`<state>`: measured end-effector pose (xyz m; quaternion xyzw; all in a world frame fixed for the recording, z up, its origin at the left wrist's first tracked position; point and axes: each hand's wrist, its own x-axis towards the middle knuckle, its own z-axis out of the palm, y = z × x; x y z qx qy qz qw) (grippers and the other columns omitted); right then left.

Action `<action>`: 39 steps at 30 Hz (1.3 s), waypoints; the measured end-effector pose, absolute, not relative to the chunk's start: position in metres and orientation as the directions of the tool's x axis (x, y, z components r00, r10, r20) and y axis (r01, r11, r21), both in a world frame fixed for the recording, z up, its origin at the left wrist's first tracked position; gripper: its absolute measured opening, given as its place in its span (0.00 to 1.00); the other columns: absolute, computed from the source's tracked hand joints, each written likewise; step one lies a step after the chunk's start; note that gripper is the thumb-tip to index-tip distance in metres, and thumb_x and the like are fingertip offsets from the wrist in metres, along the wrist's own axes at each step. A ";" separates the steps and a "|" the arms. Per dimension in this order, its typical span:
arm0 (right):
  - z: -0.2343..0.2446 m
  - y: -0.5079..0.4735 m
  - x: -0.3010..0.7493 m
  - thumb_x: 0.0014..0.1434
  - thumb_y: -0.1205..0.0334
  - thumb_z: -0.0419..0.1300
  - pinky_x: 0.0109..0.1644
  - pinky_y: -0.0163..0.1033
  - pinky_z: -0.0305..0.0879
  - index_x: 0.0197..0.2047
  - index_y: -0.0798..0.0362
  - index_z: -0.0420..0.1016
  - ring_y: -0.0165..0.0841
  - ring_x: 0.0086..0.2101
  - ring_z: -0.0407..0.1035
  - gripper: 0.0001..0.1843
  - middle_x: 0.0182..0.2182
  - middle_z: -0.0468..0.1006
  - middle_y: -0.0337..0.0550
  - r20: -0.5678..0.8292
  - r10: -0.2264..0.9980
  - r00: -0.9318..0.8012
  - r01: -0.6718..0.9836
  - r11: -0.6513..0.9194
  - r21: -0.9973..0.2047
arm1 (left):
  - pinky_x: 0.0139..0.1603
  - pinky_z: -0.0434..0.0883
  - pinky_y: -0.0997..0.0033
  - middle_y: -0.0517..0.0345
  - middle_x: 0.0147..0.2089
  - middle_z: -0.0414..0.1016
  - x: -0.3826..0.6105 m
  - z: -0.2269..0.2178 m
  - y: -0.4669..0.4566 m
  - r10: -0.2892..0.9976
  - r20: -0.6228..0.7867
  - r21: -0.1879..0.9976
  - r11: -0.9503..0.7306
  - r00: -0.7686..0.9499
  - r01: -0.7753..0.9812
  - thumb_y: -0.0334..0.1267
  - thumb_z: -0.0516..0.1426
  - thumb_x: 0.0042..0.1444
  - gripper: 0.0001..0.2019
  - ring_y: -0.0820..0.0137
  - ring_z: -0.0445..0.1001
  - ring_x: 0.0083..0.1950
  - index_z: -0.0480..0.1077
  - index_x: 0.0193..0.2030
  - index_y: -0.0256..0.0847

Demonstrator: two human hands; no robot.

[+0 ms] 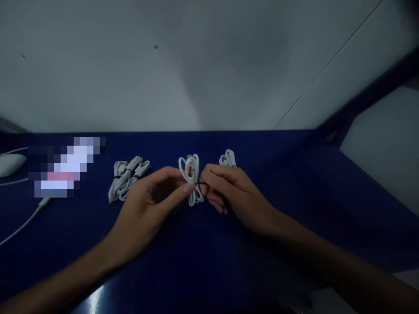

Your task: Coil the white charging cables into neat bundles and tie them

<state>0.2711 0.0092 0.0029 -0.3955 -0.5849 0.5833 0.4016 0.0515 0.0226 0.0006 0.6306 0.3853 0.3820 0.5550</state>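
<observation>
A coiled white USB cable (195,194) is held up over the blue tabletop, its USB plug with an orange insert facing me. My left hand (152,198) pinches the coil between thumb and fingers. At the coil's middle runs a thin black tie (200,183), and my right hand (231,187) is closed on its free end. Behind my right hand lies another white cable bundle (229,158), partly covered by that hand. Several tied white cables (126,179) rest in a group beyond my left hand.
At the left, a blurred-out bright device (70,168) has a white cord (24,224) plugged into its near end. A white mouse-like object (12,165) sits at the far left edge. A pale wall (131,87) rises behind the blue table (183,257).
</observation>
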 end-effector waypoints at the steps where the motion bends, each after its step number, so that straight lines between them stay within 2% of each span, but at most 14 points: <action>1: 0.002 0.011 0.272 0.81 0.51 0.55 0.27 0.33 0.60 0.36 0.52 0.74 0.25 0.22 0.61 0.22 0.22 0.64 0.30 -0.036 0.919 -0.392 -0.037 -0.055 -0.998 | 0.59 0.78 0.64 0.57 0.51 0.87 0.051 0.000 0.022 0.912 0.114 0.983 -0.162 0.395 0.089 0.40 0.68 0.69 0.08 0.63 0.84 0.52 0.84 0.53 0.50; 4: -0.002 0.014 0.274 0.79 0.49 0.58 0.24 0.32 0.57 0.36 0.52 0.75 0.24 0.19 0.58 0.21 0.21 0.63 0.28 -0.116 0.875 -0.470 -0.139 -0.203 -0.969 | 0.63 0.76 0.63 0.60 0.56 0.85 0.050 -0.004 0.021 0.891 0.275 0.918 -0.355 0.362 0.176 0.39 0.67 0.70 0.09 0.63 0.83 0.57 0.83 0.55 0.54; 8: -0.005 0.016 0.275 0.77 0.49 0.61 0.24 0.31 0.55 0.37 0.52 0.75 0.22 0.18 0.57 0.19 0.21 0.63 0.27 -0.156 0.838 -0.523 -0.239 -0.320 -0.917 | 0.64 0.75 0.61 0.62 0.55 0.84 0.047 -0.007 0.020 0.842 0.404 0.810 -0.511 0.358 0.287 0.37 0.67 0.71 0.12 0.64 0.82 0.57 0.81 0.57 0.56; 11: -0.003 0.014 0.273 0.77 0.52 0.62 0.23 0.30 0.54 0.38 0.53 0.74 0.21 0.18 0.57 0.16 0.22 0.63 0.27 -0.204 0.837 -0.508 -0.263 -0.376 -0.888 | 0.61 0.75 0.60 0.62 0.53 0.85 0.046 -0.007 0.021 0.834 0.428 0.761 -0.541 0.349 0.357 0.38 0.67 0.71 0.10 0.64 0.82 0.55 0.81 0.56 0.55; 14: -0.003 0.012 0.271 0.76 0.53 0.64 0.23 0.29 0.54 0.40 0.52 0.76 0.20 0.19 0.58 0.13 0.25 0.66 0.28 -0.186 0.859 -0.478 -0.284 -0.352 -0.892 | 0.61 0.76 0.58 0.61 0.52 0.85 0.046 -0.007 0.022 0.850 0.411 0.779 -0.515 0.329 0.358 0.39 0.68 0.70 0.09 0.62 0.83 0.54 0.81 0.54 0.54; 18: -0.004 0.008 0.268 0.76 0.54 0.64 0.23 0.30 0.55 0.40 0.51 0.76 0.21 0.19 0.59 0.12 0.25 0.69 0.28 -0.065 0.908 -0.413 -0.226 -0.171 -0.959 | 0.64 0.76 0.58 0.61 0.53 0.85 0.048 -0.008 0.022 0.883 0.358 0.850 -0.443 0.304 0.285 0.39 0.70 0.68 0.10 0.61 0.83 0.58 0.82 0.54 0.55; 21: -0.003 0.005 0.266 0.77 0.58 0.63 0.26 0.31 0.58 0.40 0.51 0.75 0.23 0.21 0.61 0.11 0.25 0.70 0.29 0.096 0.946 -0.310 -0.044 0.086 -0.995 | 0.61 0.78 0.63 0.62 0.50 0.86 0.051 -0.005 0.021 0.915 0.280 0.919 -0.343 0.291 0.194 0.38 0.70 0.67 0.07 0.63 0.84 0.54 0.83 0.50 0.53; 23: -0.004 0.003 0.266 0.76 0.62 0.62 0.28 0.32 0.60 0.39 0.51 0.75 0.24 0.24 0.63 0.09 0.27 0.71 0.30 0.247 0.933 -0.261 0.128 0.287 -0.949 | 0.57 0.80 0.67 0.62 0.47 0.86 0.052 -0.001 0.020 0.934 0.209 0.959 -0.253 0.289 0.125 0.38 0.71 0.65 0.06 0.65 0.85 0.50 0.83 0.48 0.51; 25: -0.006 0.002 0.265 0.74 0.67 0.63 0.30 0.34 0.60 0.39 0.51 0.74 0.25 0.26 0.63 0.08 0.28 0.72 0.31 0.401 0.879 -0.257 0.275 0.464 -0.842 | 0.53 0.81 0.70 0.62 0.45 0.87 0.053 0.002 0.019 0.946 0.152 0.980 -0.182 0.287 0.081 0.37 0.72 0.64 0.06 0.66 0.85 0.48 0.84 0.46 0.49; 27: -0.007 0.002 0.265 0.72 0.70 0.63 0.30 0.34 0.61 0.38 0.51 0.74 0.25 0.26 0.63 0.08 0.28 0.72 0.31 0.500 0.825 -0.265 0.331 0.564 -0.756 | 0.52 0.80 0.71 0.62 0.44 0.87 0.054 0.004 0.017 0.951 0.145 0.983 -0.170 0.273 0.068 0.37 0.72 0.64 0.06 0.67 0.85 0.47 0.84 0.46 0.49; 28: -0.007 0.002 0.265 0.72 0.69 0.64 0.30 0.34 0.61 0.38 0.51 0.74 0.25 0.26 0.64 0.08 0.27 0.72 0.31 0.509 0.819 -0.264 0.328 0.573 -0.751 | 0.53 0.80 0.71 0.62 0.44 0.87 0.054 0.005 0.017 0.952 0.157 0.981 -0.180 0.262 0.066 0.37 0.72 0.63 0.06 0.67 0.85 0.47 0.84 0.46 0.49; 31: -0.005 0.000 0.265 0.72 0.64 0.67 0.30 0.35 0.65 0.43 0.50 0.75 0.26 0.27 0.68 0.05 0.30 0.75 0.33 0.399 0.884 -0.243 0.245 0.454 -0.857 | 0.54 0.80 0.70 0.61 0.45 0.87 0.055 0.006 0.016 0.953 0.193 0.977 -0.209 0.233 0.047 0.37 0.73 0.63 0.07 0.67 0.85 0.48 0.84 0.46 0.49; 34: -0.002 -0.001 0.265 0.70 0.60 0.70 0.30 0.35 0.68 0.45 0.49 0.77 0.28 0.29 0.71 0.06 0.33 0.78 0.35 0.257 0.943 -0.212 0.171 0.295 -0.940 | 0.53 0.81 0.68 0.60 0.45 0.86 0.056 0.007 0.016 0.958 0.191 0.977 -0.207 0.216 0.051 0.38 0.72 0.63 0.06 0.66 0.85 0.46 0.84 0.46 0.48; 39: 0.001 0.000 0.268 0.69 0.59 0.71 0.25 0.32 0.68 0.45 0.49 0.80 0.26 0.24 0.69 0.06 0.31 0.79 0.35 0.188 0.961 -0.204 0.032 0.198 -0.980 | 0.53 0.81 0.71 0.60 0.45 0.86 0.057 0.007 0.015 0.955 0.205 0.972 -0.225 0.216 0.070 0.38 0.71 0.66 0.05 0.68 0.85 0.46 0.84 0.47 0.48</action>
